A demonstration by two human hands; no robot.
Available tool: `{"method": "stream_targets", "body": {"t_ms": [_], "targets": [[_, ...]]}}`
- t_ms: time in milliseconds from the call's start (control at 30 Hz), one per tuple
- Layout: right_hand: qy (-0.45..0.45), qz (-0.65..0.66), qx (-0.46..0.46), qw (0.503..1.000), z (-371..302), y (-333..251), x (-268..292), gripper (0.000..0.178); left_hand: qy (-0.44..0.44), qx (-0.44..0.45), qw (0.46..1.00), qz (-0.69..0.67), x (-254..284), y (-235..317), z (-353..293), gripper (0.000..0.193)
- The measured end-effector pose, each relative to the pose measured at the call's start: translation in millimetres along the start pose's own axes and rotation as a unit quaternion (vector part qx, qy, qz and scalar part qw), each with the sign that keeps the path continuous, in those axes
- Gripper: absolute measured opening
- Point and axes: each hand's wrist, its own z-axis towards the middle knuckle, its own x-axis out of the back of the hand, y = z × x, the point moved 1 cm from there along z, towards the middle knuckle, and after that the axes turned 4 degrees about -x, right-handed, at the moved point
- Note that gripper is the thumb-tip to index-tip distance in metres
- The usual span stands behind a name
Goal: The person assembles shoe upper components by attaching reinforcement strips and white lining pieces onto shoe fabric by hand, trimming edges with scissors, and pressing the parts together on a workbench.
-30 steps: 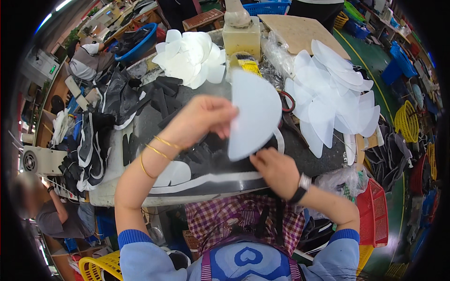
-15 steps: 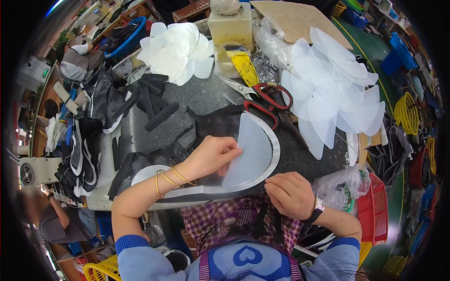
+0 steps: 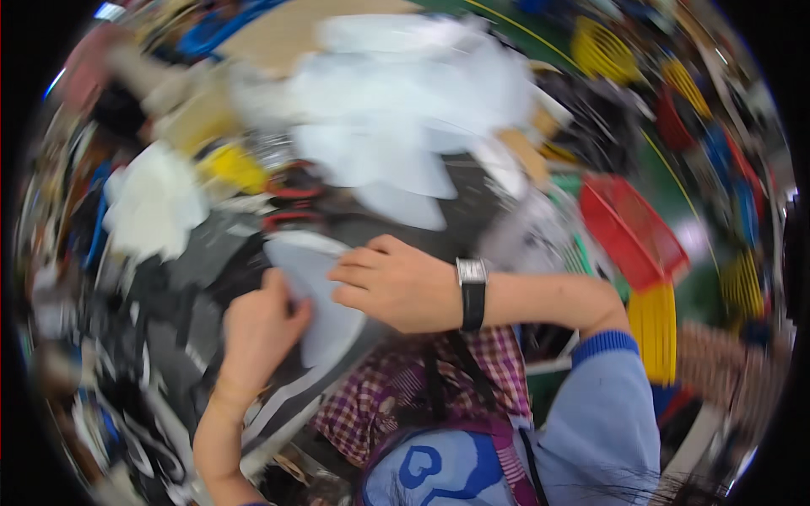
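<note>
Head view: a thin, translucent white half-round sheet (image 3: 325, 325) lies left of centre. The left hand (image 3: 260, 329) and right hand (image 3: 401, 285) are at its opposite edges; whether either pinches, I cannot tell. Dark grey tabletop (image 3: 464, 211) shows bare above the right.

A green floor (image 3: 702, 297) with a yellow line (image 3: 672, 174) stretches along the right; a bright light (image 3: 110, 11) glows upper left.

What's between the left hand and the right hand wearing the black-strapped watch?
A thin, pale, translucent curved-edged sheet, in the head view, between the left hand and right hand. Blur hides exact contact.
</note>
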Motion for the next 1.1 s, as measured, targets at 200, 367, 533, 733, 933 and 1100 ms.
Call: {"method": "stream_targets", "body": {"t_ms": [200, 367, 533, 733, 933, 1100], "targets": [[-0.008, 0.137, -0.438, 0.888, -165.0, 13.9, 97.0, 0.011, -0.01, -0.13, 0.99, 0.059, 13.8, 14.4, -22.5, 0.03], [-0.105, 0.08, -0.743, 0.656, -383.7, 39.7, -27.2, 0.027, 0.067, -0.076, 0.99, -0.102, 37.2, 53.7, -35.4, 0.031], [0.075, 0.13, -0.795, 0.588, -476.3, 66.5, -183.7, 0.103, 0.022, -0.081, 0.99, -0.11, 30.8, 91.6, -64.0, 0.028], [0.394, 0.521, -0.679, 0.336, -439.3, -1.8, -204.6, 0.112, -0.125, 0.101, 0.94, -0.302, -40.1, 96.8, -132.4, 0.024], [0.121, 0.233, -0.718, 0.645, -454.1, -66.5, -270.8, 0.126, -0.195, -0.034, 0.907, -0.372, -116.9, 162.0, -86.1, 0.021], [0.254, 0.186, -0.734, 0.601, -437.0, -41.1, -276.4, 0.122, -0.204, -0.149, 0.896, -0.366, -141.3, 191.2, -61.5, 0.021]]}}
